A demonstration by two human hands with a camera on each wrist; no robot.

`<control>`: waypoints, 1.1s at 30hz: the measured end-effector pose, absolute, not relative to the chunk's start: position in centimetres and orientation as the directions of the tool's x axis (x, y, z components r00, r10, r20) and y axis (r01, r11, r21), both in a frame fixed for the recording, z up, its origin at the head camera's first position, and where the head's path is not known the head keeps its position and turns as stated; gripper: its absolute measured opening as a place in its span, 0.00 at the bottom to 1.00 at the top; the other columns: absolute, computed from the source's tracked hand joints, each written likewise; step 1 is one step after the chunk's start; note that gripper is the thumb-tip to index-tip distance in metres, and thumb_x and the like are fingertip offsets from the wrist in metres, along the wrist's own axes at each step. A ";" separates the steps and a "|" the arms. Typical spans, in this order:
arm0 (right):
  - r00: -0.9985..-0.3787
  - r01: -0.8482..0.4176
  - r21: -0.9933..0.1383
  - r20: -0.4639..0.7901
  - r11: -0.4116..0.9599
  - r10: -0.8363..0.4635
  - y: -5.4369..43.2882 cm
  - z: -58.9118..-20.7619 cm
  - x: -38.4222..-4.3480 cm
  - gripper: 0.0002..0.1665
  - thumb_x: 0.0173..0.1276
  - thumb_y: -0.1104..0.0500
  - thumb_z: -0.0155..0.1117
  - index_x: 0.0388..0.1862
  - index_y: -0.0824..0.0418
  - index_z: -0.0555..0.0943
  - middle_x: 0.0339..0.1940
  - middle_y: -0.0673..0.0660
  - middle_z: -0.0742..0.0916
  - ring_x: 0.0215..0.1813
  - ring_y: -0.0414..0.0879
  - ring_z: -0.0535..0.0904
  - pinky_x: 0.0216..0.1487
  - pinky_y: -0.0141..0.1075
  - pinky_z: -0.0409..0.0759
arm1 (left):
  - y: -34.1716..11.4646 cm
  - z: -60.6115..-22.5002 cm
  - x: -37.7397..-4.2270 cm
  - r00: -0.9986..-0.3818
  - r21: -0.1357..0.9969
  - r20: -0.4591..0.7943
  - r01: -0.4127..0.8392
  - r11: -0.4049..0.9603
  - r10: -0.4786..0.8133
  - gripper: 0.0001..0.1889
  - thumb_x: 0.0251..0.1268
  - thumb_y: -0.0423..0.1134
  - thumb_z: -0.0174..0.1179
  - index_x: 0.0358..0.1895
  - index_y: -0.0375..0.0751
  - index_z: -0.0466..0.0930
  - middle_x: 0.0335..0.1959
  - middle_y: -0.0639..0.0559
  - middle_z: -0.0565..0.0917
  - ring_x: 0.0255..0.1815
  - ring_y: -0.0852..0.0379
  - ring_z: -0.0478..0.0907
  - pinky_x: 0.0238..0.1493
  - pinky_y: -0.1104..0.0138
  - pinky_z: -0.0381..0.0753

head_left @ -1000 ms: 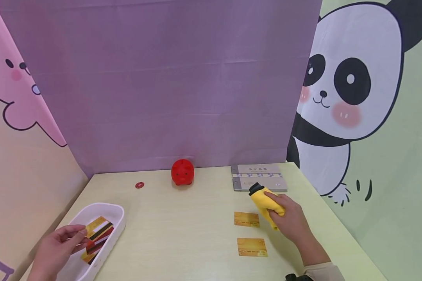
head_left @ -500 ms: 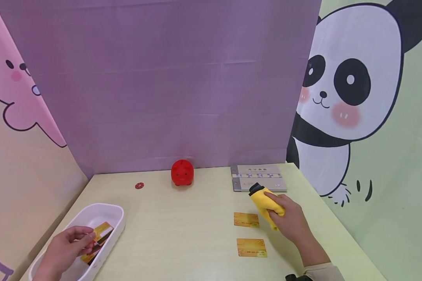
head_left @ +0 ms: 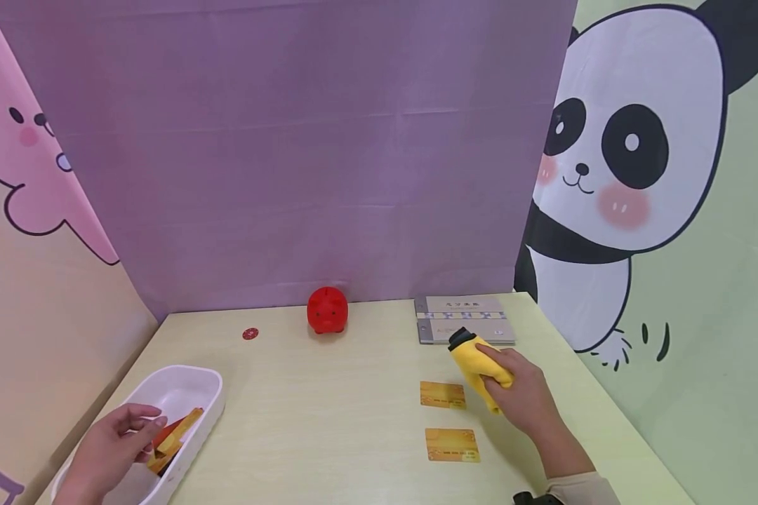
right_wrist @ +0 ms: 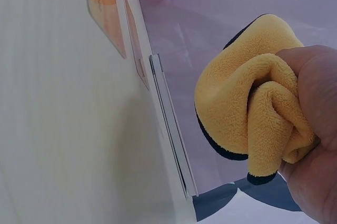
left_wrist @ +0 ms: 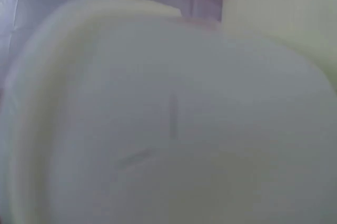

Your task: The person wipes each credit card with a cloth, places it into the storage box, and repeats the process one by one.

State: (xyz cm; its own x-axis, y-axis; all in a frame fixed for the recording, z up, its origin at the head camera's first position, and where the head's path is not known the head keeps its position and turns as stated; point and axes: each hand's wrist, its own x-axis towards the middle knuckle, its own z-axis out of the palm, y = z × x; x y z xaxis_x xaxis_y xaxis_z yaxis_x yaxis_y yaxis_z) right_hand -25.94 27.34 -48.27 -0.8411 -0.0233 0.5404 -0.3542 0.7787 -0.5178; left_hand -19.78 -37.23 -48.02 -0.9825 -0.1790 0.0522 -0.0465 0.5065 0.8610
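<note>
In the head view my left hand is over the white tray, thumb and fingers slightly apart with nothing between them. Gold and red bank cards lie in the tray just right of its fingertips, one gold card tipped at an angle. The left wrist view is filled by the blurred white tray, with no hand showing. My right hand grips a bunched yellow cloth with black edging, held above the table. Two gold bank cards lie flat on the table to the left of that hand.
A red piggy bank stands at the table's back edge. Left of it lies a small round red piece. A grey booklet rests at the back right beyond the cloth. A purple sheet hangs behind the table.
The gold card that my left fingers held has left them and now lies tilted among the cards in the tray. My right hand with the cloth has stayed nearly still.
</note>
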 end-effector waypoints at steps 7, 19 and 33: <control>-0.847 -0.334 -0.525 0.532 0.783 -0.005 27.7 -47.8 -25.6 0.33 0.65 0.66 0.74 0.70 0.51 0.83 0.54 0.56 0.87 0.39 0.48 0.77 0.35 0.37 0.78 | -35.0 -46.9 -20.4 -0.973 0.863 0.138 0.027 0.505 -0.184 0.22 0.71 0.47 0.71 0.55 0.33 0.80 0.35 0.51 0.85 0.29 0.52 0.85 0.31 0.64 0.88; -0.845 -0.308 -0.523 0.534 0.795 0.024 29.5 -47.8 -25.2 0.34 0.65 0.65 0.75 0.70 0.51 0.82 0.53 0.55 0.87 0.38 0.49 0.76 0.33 0.37 0.78 | -29.5 -46.2 -22.5 -0.925 0.865 0.369 0.307 0.397 -0.089 0.16 0.71 0.34 0.69 0.56 0.31 0.79 0.44 0.44 0.85 0.38 0.60 0.86 0.39 0.65 0.90; -0.826 -0.315 -0.558 0.560 0.767 0.068 31.6 -48.3 -24.7 0.34 0.65 0.65 0.76 0.70 0.49 0.83 0.52 0.54 0.88 0.36 0.48 0.75 0.29 0.34 0.78 | -21.6 -45.8 -25.9 -0.929 0.884 0.371 0.360 0.299 0.021 0.13 0.70 0.35 0.70 0.54 0.40 0.82 0.52 0.43 0.85 0.48 0.56 0.85 0.50 0.70 0.85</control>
